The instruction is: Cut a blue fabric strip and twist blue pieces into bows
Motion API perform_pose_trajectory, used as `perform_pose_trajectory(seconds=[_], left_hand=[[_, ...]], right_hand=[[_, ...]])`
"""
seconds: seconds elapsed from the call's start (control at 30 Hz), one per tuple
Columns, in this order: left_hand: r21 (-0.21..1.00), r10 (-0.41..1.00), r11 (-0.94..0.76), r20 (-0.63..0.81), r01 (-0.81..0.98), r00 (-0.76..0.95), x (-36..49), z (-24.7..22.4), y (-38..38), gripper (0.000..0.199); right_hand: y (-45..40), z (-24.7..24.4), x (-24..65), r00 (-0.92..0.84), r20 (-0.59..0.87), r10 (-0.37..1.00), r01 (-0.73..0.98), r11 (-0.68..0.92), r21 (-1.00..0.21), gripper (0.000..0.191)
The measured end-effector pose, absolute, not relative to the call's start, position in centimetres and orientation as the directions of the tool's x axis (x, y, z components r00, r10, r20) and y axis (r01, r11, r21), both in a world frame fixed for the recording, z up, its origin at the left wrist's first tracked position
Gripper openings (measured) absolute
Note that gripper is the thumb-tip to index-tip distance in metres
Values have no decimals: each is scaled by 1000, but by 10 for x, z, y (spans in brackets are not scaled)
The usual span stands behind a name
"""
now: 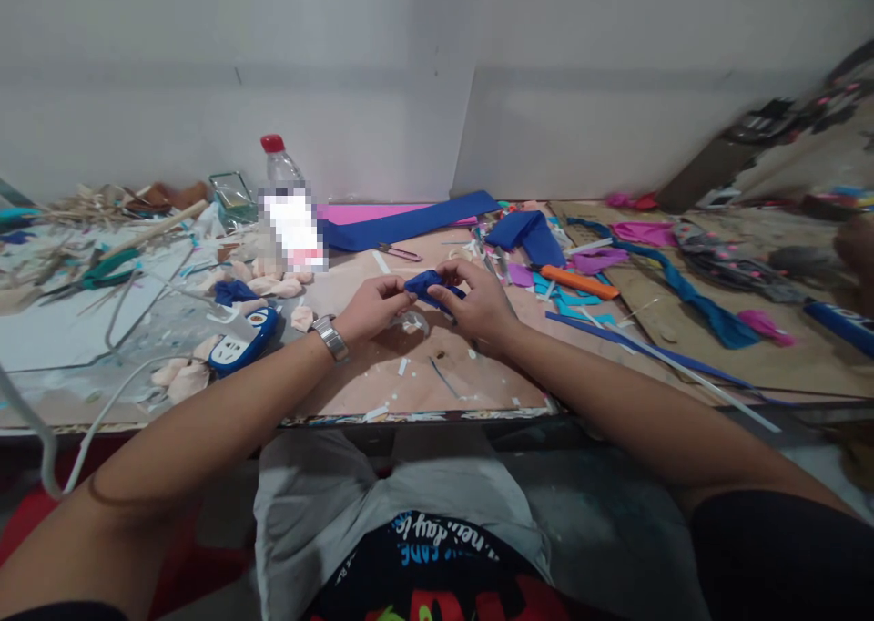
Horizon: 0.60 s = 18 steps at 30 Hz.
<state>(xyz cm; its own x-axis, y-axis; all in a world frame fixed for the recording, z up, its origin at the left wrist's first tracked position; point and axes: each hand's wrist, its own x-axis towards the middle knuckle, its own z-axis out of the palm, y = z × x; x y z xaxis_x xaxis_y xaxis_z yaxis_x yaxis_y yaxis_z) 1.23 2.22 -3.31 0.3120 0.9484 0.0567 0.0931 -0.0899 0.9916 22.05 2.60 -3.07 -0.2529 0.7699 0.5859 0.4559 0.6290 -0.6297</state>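
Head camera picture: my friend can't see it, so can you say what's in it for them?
A person's two hands pinch a small dark-blue piece over a cluttered worktable. To the left are green-handled pliers, a red-capped bottle and a blue power strip; to the right, an orange tool and a teal strip.

L hand [374, 307] & R hand [484, 307] close tog., fingers [391, 285] pinched, both forearms [238, 412] angled inward.
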Motion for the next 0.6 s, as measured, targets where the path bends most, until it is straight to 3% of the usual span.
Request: perform_pose_trajectory(seconds=[0.6], left_hand=[[979, 921, -176, 128, 99, 368, 11, -42, 26, 27]], right_hand=[[28, -35, 220, -220, 555, 802, 408, 593, -694, 42]])
